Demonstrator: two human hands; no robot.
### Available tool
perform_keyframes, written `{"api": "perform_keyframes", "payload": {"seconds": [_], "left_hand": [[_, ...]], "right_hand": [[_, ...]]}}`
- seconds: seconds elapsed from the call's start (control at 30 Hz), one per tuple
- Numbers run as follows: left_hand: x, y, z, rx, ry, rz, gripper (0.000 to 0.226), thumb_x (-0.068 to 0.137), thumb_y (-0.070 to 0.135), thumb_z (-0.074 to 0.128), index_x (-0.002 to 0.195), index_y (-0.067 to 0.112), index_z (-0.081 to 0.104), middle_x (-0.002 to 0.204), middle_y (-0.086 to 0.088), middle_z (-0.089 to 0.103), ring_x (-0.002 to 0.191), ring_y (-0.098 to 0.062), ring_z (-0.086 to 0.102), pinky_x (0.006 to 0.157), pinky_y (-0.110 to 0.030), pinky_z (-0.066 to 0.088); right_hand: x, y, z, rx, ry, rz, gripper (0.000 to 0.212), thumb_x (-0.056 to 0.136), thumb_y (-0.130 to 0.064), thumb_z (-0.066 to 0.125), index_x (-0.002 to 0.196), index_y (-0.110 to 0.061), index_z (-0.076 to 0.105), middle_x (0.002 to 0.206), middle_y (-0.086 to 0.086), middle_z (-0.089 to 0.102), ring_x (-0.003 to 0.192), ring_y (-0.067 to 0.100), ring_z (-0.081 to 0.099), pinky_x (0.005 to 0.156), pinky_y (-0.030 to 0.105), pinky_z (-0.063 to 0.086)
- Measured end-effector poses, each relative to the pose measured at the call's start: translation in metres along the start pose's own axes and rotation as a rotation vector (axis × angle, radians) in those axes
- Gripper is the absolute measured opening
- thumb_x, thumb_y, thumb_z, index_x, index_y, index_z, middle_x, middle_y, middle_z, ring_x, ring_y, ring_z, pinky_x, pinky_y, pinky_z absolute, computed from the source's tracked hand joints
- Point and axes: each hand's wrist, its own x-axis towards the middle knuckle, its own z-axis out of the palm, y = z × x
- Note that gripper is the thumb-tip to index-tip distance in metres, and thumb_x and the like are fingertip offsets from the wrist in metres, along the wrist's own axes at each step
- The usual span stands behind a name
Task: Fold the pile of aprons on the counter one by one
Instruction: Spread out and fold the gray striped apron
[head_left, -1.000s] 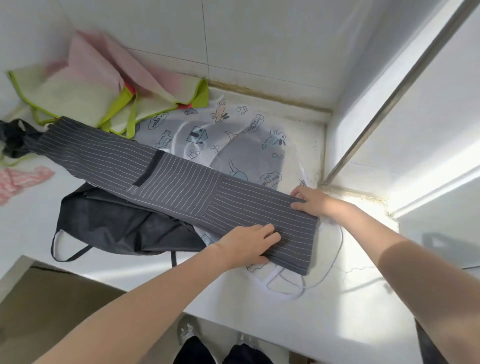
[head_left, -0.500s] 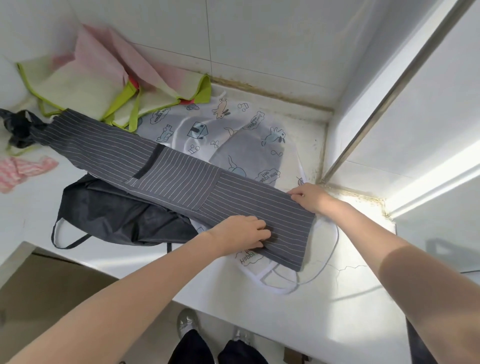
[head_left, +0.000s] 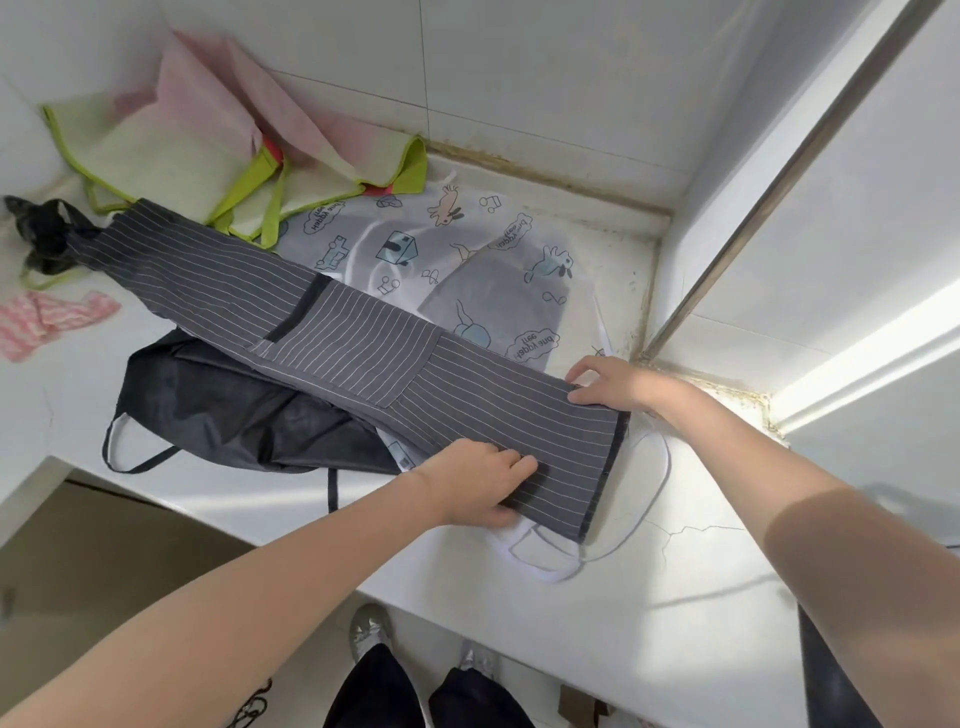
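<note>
White tiled wall (head_left: 545, 78), metal window frame (head_left: 779, 176) — brown floor (head_left: 104, 566), grey shoes (head_left: 366, 631)

The cartoon-print apron (head_left: 415, 244) is showing mirrored cloud labels (seemingly "bne yqqsh", "9911"), lying beneath the striped apron (head_left: 363, 353).

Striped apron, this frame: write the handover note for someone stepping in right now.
Left hand: grips the near edge of the striped apron, thumb under.
Right hand: fingers on its far corner.
The striped apron lies folded into a long strip across the counter, over the black apron and the cartoon-print apron.
Done: lengthwise fold.
Left: fold the strip short, then do the black, cartoon-print and green-trimmed aprons.
</note>
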Motion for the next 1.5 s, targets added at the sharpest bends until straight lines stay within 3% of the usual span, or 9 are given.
{"api": "perform_keyframes", "payload": {"seconds": [0.23, 0.4, 0.57, 0.7, 0.9, 1.07, 1.23, 1.37, 1.5], "left_hand": [[-0.006, -0.011, -0.001, -0.326, 0.141, -0.081, 0.026, 0.097, 0.028, 0.043, 0.098, 0.007, 0.060, 0.091, -0.005, 0.060, 0.082, -0.026, 0.057, 0.074, -0.033, 0.045], [-0.026, -0.030, 0.003, -0.919, 0.000, -0.268, 0.023, 0.095, 0.029, 0.052, 0.084, 0.010, 0.056, 0.085, -0.007, 0.061, 0.082, -0.024, 0.057, 0.079, -0.033, 0.047], [-0.035, -0.038, 0.004, -1.308, -0.121, -0.389, 0.041, 0.093, 0.029, 0.056, 0.132, 0.018, 0.048, 0.131, 0.005, 0.054, 0.121, -0.013, 0.048, 0.108, -0.027, 0.033], [-0.036, -0.043, -0.003, -1.366, -0.204, -0.368, 0.035, 0.096, 0.021, 0.053, 0.129, 0.011, 0.054, 0.129, -0.002, 0.059, 0.113, -0.007, 0.051, 0.106, -0.018, 0.030], [-0.044, -0.055, -0.002, -1.326, -0.277, -0.300, 0.030, 0.090, 0.032, 0.061, 0.115, 0.016, 0.068, 0.120, 0.005, 0.065, 0.113, -0.008, 0.058, 0.103, -0.022, 0.041], [-0.044, -0.050, -0.006, -1.896, 0.054, -0.568, 0.056, 0.082, 0.019, 0.071, 0.127, 0.011, 0.040, 0.118, -0.006, 0.061, 0.097, -0.016, 0.067, 0.081, -0.026, 0.056], [-0.025, -0.042, -0.006, -1.631, 0.318, -0.789, 0.047, 0.089, 0.011, 0.061, 0.129, 0.016, 0.037, 0.113, -0.003, 0.055, 0.095, -0.016, 0.057, 0.074, -0.023, 0.051], [-0.026, -0.047, 0.000, -1.056, 0.248, -0.746, 0.030, 0.098, 0.015, 0.045, 0.128, 0.013, 0.043, 0.122, -0.010, 0.056, 0.104, -0.021, 0.054, 0.089, -0.029, 0.043], [-0.037, -0.053, 0.006, -0.910, 0.083, -0.619, 0.018, 0.099, 0.019, 0.044, 0.116, 0.014, 0.047, 0.110, -0.005, 0.061, 0.102, -0.022, 0.057, 0.086, -0.029, 0.044]], "right_hand": [[-0.003, -0.013, -0.029, 0.645, -0.252, -0.043, 0.022, 0.093, -0.002, 0.052, 0.095, -0.018, 0.067, 0.095, 0.001, 0.066, 0.077, 0.019, 0.058, 0.063, 0.023, 0.051], [0.007, -0.016, -0.020, 1.009, -0.374, -0.121, 0.030, 0.091, 0.010, 0.038, 0.107, 0.000, 0.062, 0.109, 0.015, 0.064, 0.097, 0.022, 0.060, 0.084, 0.028, 0.056], [0.011, -0.039, -0.009, 0.342, -0.142, -0.242, 0.020, 0.089, -0.015, 0.061, 0.109, -0.015, 0.064, 0.106, -0.004, 0.061, 0.093, 0.006, 0.054, 0.078, 0.020, 0.043], [0.017, -0.047, 0.001, 0.520, -0.051, -0.257, 0.021, 0.095, -0.019, 0.053, 0.099, -0.002, 0.064, 0.085, 0.001, 0.061, 0.074, 0.010, 0.052, 0.068, 0.020, 0.038], [0.037, -0.052, 0.028, -0.069, 0.206, -0.188, 0.041, 0.101, -0.023, 0.040, 0.061, -0.014, 0.035, 0.065, 0.000, 0.042, 0.070, 0.020, 0.043, 0.060, 0.029, 0.030], [0.041, -0.056, 0.036, -0.116, 0.213, -0.142, 0.042, 0.102, -0.021, 0.029, 0.061, -0.015, 0.037, 0.080, 0.011, 0.052, 0.079, 0.024, 0.049, 0.069, 0.028, 0.033], [0.040, -0.057, 0.039, -0.144, 0.202, -0.163, 0.045, 0.101, -0.038, 0.034, 0.063, -0.015, 0.039, 0.066, 0.002, 0.048, 0.062, 0.017, 0.046, 0.059, 0.030, 0.032], [0.038, -0.055, 0.037, -0.074, 0.198, -0.211, 0.048, 0.100, -0.036, 0.039, 0.058, -0.016, 0.030, 0.056, -0.001, 0.038, 0.054, 0.015, 0.037, 0.051, 0.027, 0.026], [0.029, -0.056, 0.049, -0.225, 0.198, -0.180, 0.045, 0.103, -0.034, 0.031, 0.063, -0.014, 0.036, 0.066, 0.001, 0.045, 0.068, 0.023, 0.046, 0.063, 0.031, 0.033]]}}
